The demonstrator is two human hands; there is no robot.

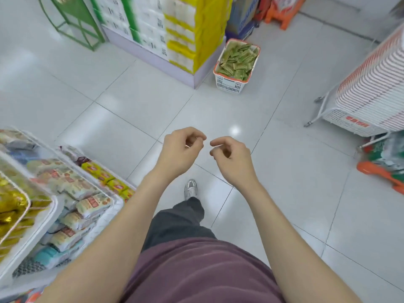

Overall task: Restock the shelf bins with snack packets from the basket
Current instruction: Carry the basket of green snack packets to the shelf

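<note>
A white basket with an orange rim [228, 85] stands on the tiled floor ahead, filled with several green snack packets [237, 60]. Clear shelf bins [54, 202] with white, yellow and gold packets sit at the lower left. My left hand [179, 152] and my right hand [232, 157] hang in front of me over the floor, side by side, fingers loosely curled and holding nothing. Both hands are well short of the basket and to the right of the bins.
A pallet display of stacked white, green and yellow cartons [166, 29] stands beside the basket. A stack of white and orange baskets on a wheeled frame [369, 95] is at the right, with orange crates [380, 171] below it. A green wire rack [74, 20] is at the back left.
</note>
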